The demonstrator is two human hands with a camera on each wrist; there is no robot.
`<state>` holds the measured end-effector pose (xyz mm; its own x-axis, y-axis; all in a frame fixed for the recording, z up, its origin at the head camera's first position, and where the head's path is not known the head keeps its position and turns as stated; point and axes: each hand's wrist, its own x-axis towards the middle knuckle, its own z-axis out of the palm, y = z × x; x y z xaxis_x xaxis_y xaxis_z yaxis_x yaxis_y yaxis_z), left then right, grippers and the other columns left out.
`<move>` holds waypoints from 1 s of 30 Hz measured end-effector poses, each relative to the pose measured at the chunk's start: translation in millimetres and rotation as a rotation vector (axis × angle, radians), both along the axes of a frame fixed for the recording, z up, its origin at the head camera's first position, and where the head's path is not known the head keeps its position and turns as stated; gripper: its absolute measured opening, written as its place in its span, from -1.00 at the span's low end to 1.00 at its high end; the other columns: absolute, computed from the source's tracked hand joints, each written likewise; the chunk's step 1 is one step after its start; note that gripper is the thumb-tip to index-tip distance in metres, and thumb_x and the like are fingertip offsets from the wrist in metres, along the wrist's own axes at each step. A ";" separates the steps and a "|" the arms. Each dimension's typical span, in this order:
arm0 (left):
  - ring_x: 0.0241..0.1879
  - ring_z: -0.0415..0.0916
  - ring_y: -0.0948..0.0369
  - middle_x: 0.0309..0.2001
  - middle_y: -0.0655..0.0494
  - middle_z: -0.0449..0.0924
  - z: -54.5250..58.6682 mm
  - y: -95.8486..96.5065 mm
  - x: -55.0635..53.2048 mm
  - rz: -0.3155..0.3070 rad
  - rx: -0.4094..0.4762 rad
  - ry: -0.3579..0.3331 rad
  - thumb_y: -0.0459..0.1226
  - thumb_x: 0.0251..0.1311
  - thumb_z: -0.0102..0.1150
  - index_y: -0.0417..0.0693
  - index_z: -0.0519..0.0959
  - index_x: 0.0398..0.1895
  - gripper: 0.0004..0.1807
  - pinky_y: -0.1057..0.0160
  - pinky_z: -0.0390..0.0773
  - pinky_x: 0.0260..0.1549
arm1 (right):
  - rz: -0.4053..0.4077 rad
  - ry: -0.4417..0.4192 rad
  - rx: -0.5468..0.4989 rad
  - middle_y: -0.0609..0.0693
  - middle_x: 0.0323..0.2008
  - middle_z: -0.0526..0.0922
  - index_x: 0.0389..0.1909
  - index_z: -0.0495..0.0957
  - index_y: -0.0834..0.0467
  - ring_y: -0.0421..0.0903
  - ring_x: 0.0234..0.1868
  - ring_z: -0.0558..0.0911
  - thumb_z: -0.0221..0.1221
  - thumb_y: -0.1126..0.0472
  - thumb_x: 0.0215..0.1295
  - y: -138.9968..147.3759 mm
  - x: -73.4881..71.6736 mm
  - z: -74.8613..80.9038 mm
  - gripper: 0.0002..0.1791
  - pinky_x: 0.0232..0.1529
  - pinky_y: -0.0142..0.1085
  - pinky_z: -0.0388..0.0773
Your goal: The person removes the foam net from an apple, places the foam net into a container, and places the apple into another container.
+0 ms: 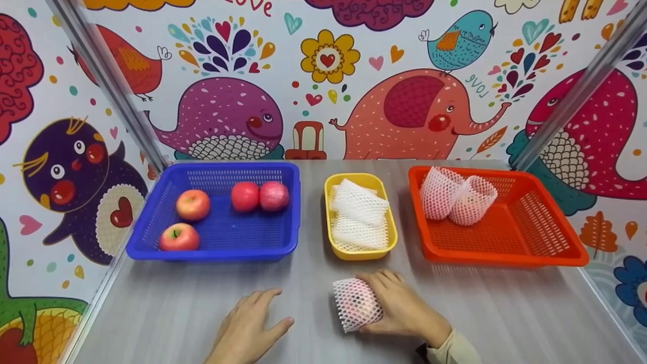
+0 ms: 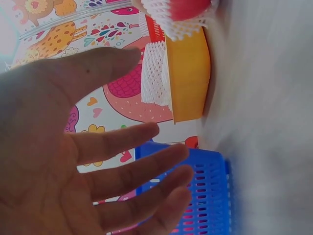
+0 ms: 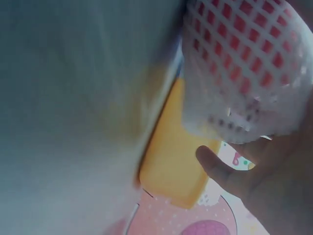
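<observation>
Your right hand [image 1: 402, 308]: fingers round a netted apple [image 1: 358, 304], your side of the yellow tub [image 1: 361, 254] of spare nets [image 1: 359, 207]. Left hand [image 1: 250, 326]: empty, fingers spread. I'd call two wrapped apples [image 1: 472, 202] done, in red basket [image 1: 510, 235]; four bare apples [image 1: 180, 238] left, in blue basket [image 1: 237, 227].

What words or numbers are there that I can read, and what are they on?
"Love": red letters on the patterned wall, cut by the head view's top edge.
"LOVE": small greenish letters beside the elephant drawing on that wall; they look flipped.
Pink squiggle, right wrist view: too blurred to tell if it's a letter.
No readable words or numbers on the apples, netted apple or baskets.
</observation>
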<state>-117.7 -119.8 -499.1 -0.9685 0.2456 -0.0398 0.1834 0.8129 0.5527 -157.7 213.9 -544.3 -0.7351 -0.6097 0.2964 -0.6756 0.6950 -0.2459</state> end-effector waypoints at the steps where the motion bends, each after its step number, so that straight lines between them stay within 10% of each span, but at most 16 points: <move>1: 0.05 0.54 -0.08 0.07 0.00 0.60 -0.4 -0.2 0.4 0.000 0.001 0.006 0.12 0.10 0.41 -0.02 0.57 0.16 -0.36 -0.18 0.53 -0.06 | -0.002 0.007 0.011 -0.08 0.00 0.55 0.28 0.40 0.17 -0.08 0.03 0.49 0.53 -0.35 -0.31 1.1 0.1 1.1 0.12 0.10 -0.02 0.44; 12: 0.06 0.54 -0.05 0.06 0.03 0.60 1.1 3.3 0.2 -0.012 0.019 0.024 0.15 0.12 0.37 -0.01 0.58 0.15 -0.37 -0.17 0.51 -0.02 | -0.009 0.024 -0.034 -0.11 0.00 0.55 0.22 0.42 0.15 -0.12 0.01 0.51 0.52 -0.32 -0.29 1.9 2.8 7.1 0.05 0.06 -0.06 0.47; 19: -0.01 0.59 0.11 -0.04 0.18 0.65 1.3 5.6 -0.5 -0.035 0.053 0.170 0.05 0.21 0.34 0.07 0.65 0.04 -0.58 -0.04 0.56 -0.07 | -0.002 0.018 -0.075 -0.11 0.04 0.53 0.26 0.40 0.13 -0.11 0.04 0.50 0.50 -0.33 -0.22 -0.4 3.6 20.2 0.04 0.03 -0.05 0.47; 30: -0.31 0.55 0.39 -0.33 0.47 0.59 -7.9 26.9 -10.7 -0.138 0.336 0.295 -0.18 0.28 0.34 0.18 0.76 -0.24 -0.94 0.21 0.59 -0.32 | -0.001 0.023 -0.100 -0.11 0.05 0.53 0.28 0.40 0.14 -0.10 0.06 0.50 0.48 -0.37 -0.21 -9.0 7.1 29.8 0.06 0.09 -0.04 0.45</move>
